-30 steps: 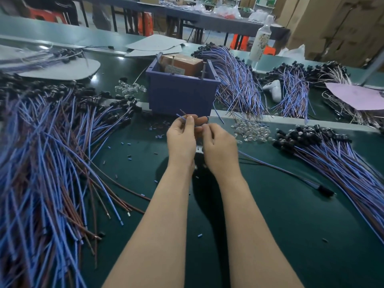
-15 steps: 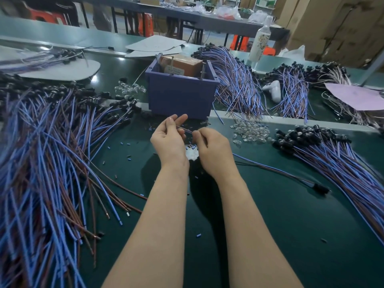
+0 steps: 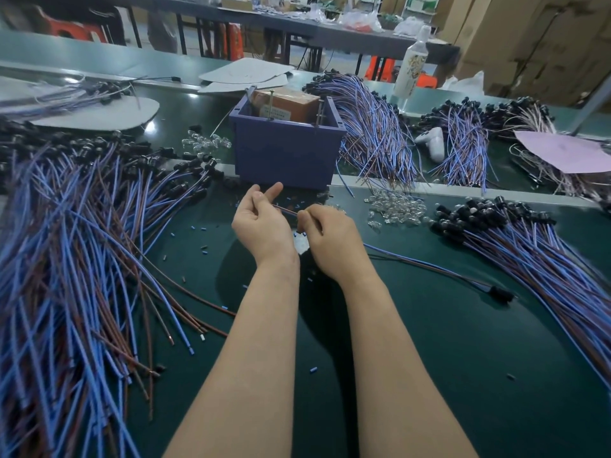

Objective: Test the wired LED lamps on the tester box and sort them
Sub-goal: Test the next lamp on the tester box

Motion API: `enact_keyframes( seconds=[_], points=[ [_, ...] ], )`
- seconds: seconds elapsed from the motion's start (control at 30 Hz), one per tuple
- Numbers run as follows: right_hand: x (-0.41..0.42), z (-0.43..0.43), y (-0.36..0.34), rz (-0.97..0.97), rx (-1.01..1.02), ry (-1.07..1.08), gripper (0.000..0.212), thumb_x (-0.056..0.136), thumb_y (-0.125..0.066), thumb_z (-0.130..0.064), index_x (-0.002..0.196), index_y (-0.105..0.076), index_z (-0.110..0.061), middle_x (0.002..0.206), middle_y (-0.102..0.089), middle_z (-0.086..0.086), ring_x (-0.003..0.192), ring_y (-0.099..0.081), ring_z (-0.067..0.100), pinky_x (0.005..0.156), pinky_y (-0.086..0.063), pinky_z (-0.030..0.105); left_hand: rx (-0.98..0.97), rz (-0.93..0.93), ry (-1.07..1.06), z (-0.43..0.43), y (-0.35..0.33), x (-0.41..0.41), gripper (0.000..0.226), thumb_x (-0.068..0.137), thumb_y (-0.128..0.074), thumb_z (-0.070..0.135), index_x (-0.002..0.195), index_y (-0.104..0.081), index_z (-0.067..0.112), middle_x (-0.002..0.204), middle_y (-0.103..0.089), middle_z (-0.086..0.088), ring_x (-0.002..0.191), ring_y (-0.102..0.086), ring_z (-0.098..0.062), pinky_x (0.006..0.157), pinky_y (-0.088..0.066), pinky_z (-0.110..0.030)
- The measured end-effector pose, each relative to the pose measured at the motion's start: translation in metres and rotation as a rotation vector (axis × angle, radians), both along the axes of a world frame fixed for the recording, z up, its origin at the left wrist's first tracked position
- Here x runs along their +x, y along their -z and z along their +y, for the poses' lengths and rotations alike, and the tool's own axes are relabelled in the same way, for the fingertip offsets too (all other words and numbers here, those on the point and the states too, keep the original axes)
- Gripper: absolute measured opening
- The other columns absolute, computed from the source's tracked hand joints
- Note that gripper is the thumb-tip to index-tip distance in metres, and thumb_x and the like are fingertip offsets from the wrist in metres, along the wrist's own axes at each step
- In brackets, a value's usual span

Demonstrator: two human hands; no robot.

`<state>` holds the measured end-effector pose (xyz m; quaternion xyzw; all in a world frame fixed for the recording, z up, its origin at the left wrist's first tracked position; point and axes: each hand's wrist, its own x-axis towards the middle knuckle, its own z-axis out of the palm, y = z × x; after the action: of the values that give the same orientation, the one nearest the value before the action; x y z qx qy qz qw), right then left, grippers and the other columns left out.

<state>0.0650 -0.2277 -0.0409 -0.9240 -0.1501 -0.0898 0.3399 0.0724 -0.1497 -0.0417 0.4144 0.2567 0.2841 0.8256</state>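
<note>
Just in front of the purple tester box: left hand half-curled, fingers loose around a thin wire end; right hand pinched closed on that same wired lamp, black lamp head far right of the box.

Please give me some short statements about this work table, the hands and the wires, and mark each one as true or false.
1. The purple box stands beyond both hands. True.
2. The right hand is a closed fist around wire ends. True.
3. The left hand rests flat on the table. False: it is raised, with fingers partly open and a thin wire running from it to the right hand.
4. The clear bulbs lie in a heap left of the box. False: the heap lies to the right of the hands.
5. A white bottle stands behind the wire bundles. True.
</note>
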Motion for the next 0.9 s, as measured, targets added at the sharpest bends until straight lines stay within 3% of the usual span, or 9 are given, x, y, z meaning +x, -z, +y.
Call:
enact_keyframes(
  seconds=[0.1, 0.2, 0.33, 0.47, 0.57, 0.67, 0.7, 0.8, 0.9],
  points=[
    [0.0, 0.0, 0.0, 0.016, 0.009, -0.009, 0.03, 0.1, -0.041, -0.023, 0.085, -0.063, -0.008, 0.093, -0.062, 0.014, 0.093, -0.052, 0.031, 0.085, -0.039, 0.042, 0.027, 0.017, -0.011, -0.001, 0.0, 0.001, 0.026, 0.1, -0.038, 0.009, 0.12, -0.055, 0.003, 0.091, -0.071, -0.006, 0.044, -0.036, -0.004, 0.049, -0.035, -0.017],
    [-0.001, 0.0, 0.0, 0.028, 0.022, -0.022, 0.029, 0.1, -0.041, -0.023, 0.082, -0.061, -0.011, 0.092, -0.062, 0.014, 0.094, -0.052, 0.032, 0.085, -0.04, 0.042, 0.041, 0.03, -0.022, -0.001, 0.0, 0.001, 0.025, 0.1, -0.038, 0.01, 0.118, -0.055, 0.006, 0.088, -0.071, -0.004, 0.07, -0.041, -0.02, 0.072, -0.041, -0.038],
    [-0.002, -0.002, -0.002, 0.037, 0.024, -0.024, 0.028, 0.1, -0.042, -0.024, 0.08, -0.059, -0.013, 0.086, -0.058, 0.008, 0.092, -0.051, 0.029, 0.082, -0.039, 0.04, 0.045, 0.034, -0.033, 0.0, 0.0, 0.002, 0.024, 0.1, -0.038, 0.012, 0.117, -0.056, 0.008, 0.092, -0.073, -0.006, 0.064, -0.04, -0.016, 0.069, -0.042, -0.036],
    [-0.004, 0.001, -0.004, 0.032, 0.014, -0.041, 0.027, 0.1, -0.042, -0.024, 0.077, -0.055, -0.017, 0.08, -0.051, 0.001, 0.088, -0.05, 0.025, 0.077, -0.036, 0.037, 0.062, 0.049, -0.038, -0.003, -0.001, 0.002, 0.026, 0.101, -0.038, 0.013, 0.121, -0.055, 0.008, 0.08, -0.07, 0.004, 0.08, -0.043, -0.022, 0.092, -0.044, -0.052],
    [-0.002, -0.012, -0.004, 0.045, 0.041, 0.019, 0.029, 0.099, -0.043, -0.023, 0.08, -0.06, -0.01, 0.075, -0.051, 0.002, 0.081, -0.049, 0.025, 0.073, -0.034, 0.036, 0.056, 0.041, -0.131, 0.014, -0.002, 0.004, 0.029, 0.102, -0.036, 0.011, 0.124, -0.052, 0.003, 0.086, -0.071, -0.005, 0.079, -0.059, -0.04, 0.088, -0.047, -0.046],
    [0.001, -0.028, -0.004, 0.015, 0.161, 0.141, 0.028, 0.099, -0.043, -0.02, 0.079, -0.06, -0.009, 0.065, -0.05, -0.002, 0.07, -0.045, 0.021, 0.06, -0.024, 0.03, 0.034, 0.036, -0.21, 0.036, -0.001, 0.01, 0.03, 0.101, -0.035, 0.01, 0.126, -0.051, 0.003, 0.101, -0.07, -0.013, 0.052, -0.051, -0.012, 0.057, -0.042, -0.022],
    [0.001, -0.028, -0.004, -0.002, 0.197, 0.163, 0.029, 0.099, -0.043, -0.02, 0.08, -0.06, -0.008, 0.068, -0.052, -0.001, 0.07, -0.045, 0.019, 0.06, -0.023, 0.029, 0.056, 0.04, -0.194, 0.034, 0.0, 0.009, 0.031, 0.1, -0.036, 0.007, 0.128, -0.05, 0.004, 0.106, -0.069, -0.012, 0.054, -0.051, -0.008, 0.056, -0.042, -0.02],
    [0.0, -0.018, -0.004, -0.02, 0.241, 0.169, 0.029, 0.1, -0.042, -0.02, 0.083, -0.062, -0.009, 0.067, -0.052, -0.004, 0.068, -0.045, 0.016, 0.06, -0.024, 0.026, 0.249, 0.086, -0.058, 0.016, 0.001, 0.003, 0.041, 0.092, -0.039, -0.001, 0.128, -0.055, 0.009, 0.135, -0.052, -0.007, 0.115, -0.056, -0.017, 0.094, -0.044, -0.023],
    [0.0, -0.019, -0.003, -0.019, 0.261, 0.159, 0.028, 0.1, -0.043, -0.021, 0.084, -0.063, -0.009, 0.059, -0.045, -0.011, 0.059, -0.041, 0.006, 0.058, -0.024, 0.027, 0.508, 0.134, 0.026, 0.009, 0.002, 0.001, 0.03, 0.093, -0.05, 0.011, 0.12, -0.063, 0.013, 0.147, -0.037, -0.009, 0.132, -0.039, -0.02, 0.107, -0.035, -0.029]
  ],
)
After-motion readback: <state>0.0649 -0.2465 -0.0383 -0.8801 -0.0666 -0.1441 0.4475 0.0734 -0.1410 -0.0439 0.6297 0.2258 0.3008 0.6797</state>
